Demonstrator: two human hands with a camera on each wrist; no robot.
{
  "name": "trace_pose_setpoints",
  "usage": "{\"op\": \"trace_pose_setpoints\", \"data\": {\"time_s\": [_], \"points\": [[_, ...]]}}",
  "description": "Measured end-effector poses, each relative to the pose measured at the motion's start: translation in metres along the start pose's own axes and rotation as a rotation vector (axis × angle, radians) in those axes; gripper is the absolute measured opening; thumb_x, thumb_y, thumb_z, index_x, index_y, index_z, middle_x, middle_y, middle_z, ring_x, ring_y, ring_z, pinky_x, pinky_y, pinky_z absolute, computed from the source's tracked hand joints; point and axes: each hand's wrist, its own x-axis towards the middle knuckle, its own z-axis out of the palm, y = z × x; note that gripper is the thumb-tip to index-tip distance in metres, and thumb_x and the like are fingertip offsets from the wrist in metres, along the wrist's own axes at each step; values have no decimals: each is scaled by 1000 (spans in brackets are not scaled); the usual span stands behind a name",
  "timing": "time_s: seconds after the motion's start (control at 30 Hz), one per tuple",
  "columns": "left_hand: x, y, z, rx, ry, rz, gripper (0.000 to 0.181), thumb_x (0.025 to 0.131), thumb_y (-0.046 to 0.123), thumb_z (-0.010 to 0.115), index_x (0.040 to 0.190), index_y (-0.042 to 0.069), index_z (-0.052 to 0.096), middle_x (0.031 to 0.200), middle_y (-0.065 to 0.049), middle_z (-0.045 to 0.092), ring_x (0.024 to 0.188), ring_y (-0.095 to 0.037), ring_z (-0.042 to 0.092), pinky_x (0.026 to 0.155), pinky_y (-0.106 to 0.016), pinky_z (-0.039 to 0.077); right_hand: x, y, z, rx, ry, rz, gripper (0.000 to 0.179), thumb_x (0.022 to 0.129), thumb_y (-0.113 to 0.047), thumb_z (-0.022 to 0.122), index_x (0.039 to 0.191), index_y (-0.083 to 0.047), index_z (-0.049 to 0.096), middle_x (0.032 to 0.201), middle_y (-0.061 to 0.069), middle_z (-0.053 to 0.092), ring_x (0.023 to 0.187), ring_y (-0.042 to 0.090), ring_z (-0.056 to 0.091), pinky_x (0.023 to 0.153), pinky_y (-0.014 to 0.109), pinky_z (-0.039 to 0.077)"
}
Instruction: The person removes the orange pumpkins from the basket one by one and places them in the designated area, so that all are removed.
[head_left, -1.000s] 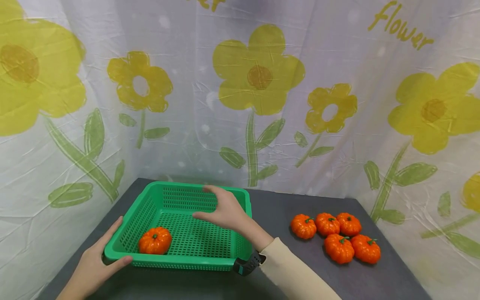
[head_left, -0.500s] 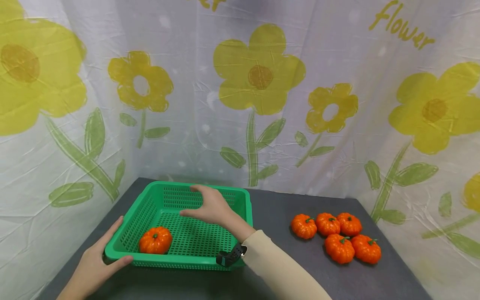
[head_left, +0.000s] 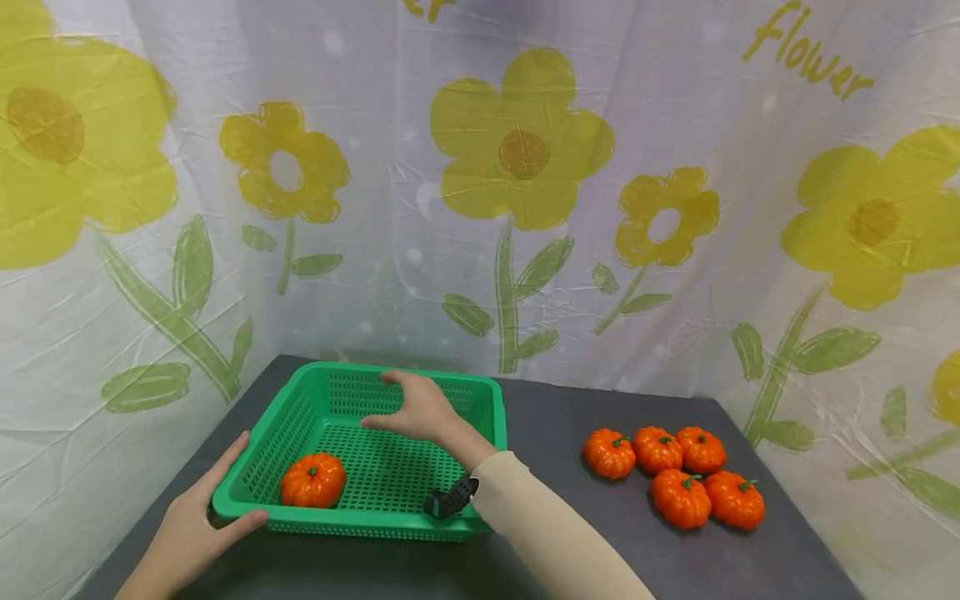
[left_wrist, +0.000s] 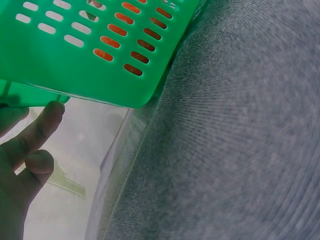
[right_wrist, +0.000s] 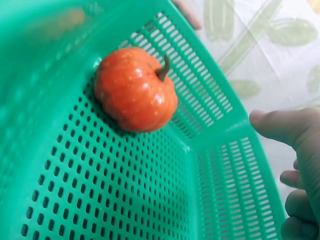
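Observation:
A green perforated plastic basket point(head_left: 352, 522) stands on the dark tabletop, with one small orange pumpkin point(head_left: 313, 481) in its front-left corner. My left hand point(head_left: 183, 525) rests against that corner from outside, thumb at the front rim and fingers along the left side. In the left wrist view, fingertips point(left_wrist: 52, 111) touch the rim. Over the basket's inside hovers my right hand point(head_left: 417, 408), thumb and fingers spread with nothing between them. The right wrist view has the same pumpkin point(right_wrist: 135, 90) with its green stem, apart from the right hand point(right_wrist: 300, 165).
Several more orange pumpkins point(head_left: 678, 497) sit in a group on the right of the tabletop point(head_left: 555, 467). A pale curtain point(head_left: 382, 250) printed with yellow flowers hangs along the back and both sides. A black watch point(head_left: 450, 500) is on the right wrist.
My right hand has moved a little left over the basket, then stayed almost still. The left hand, the basket and the pumpkins have kept their places.

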Motion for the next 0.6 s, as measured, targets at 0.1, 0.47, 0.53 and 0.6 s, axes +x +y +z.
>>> {"op": "trace_pose_setpoints", "data": {"time_s": [0.1,0.47,0.53,0.6], "points": [[0,0,0,-1,-1,-1,108,92,36,83,173,28,13,163,-33,37,133,-60,49,91,-80,46,4,3,3,5,-9,0,78,93,-48,82,157,-14,53,154,3,59,140,23,57,109,38,54],[0,1,0,0,-1,-3,107,92,36,84,173,24,15,165,-32,36,133,-60,49,91,-79,46,17,9,19,69,-208,-125,76,91,-43,84,157,-19,55,156,-4,57,146,16,51,114,33,49],[0,1,0,-1,0,-2,107,92,36,84,173,25,15,165,-32,35,134,-59,49,92,-79,46,18,10,22,76,-258,-157,76,91,-42,85,157,-19,55,156,-5,57,147,13,49,115,32,47],[1,2,0,-3,2,0,107,92,36,84,173,26,14,165,-31,35,134,-59,49,92,-79,46,19,10,24,85,-306,-177,75,91,-40,86,156,-19,55,155,-6,58,146,11,49,115,30,46]]}}
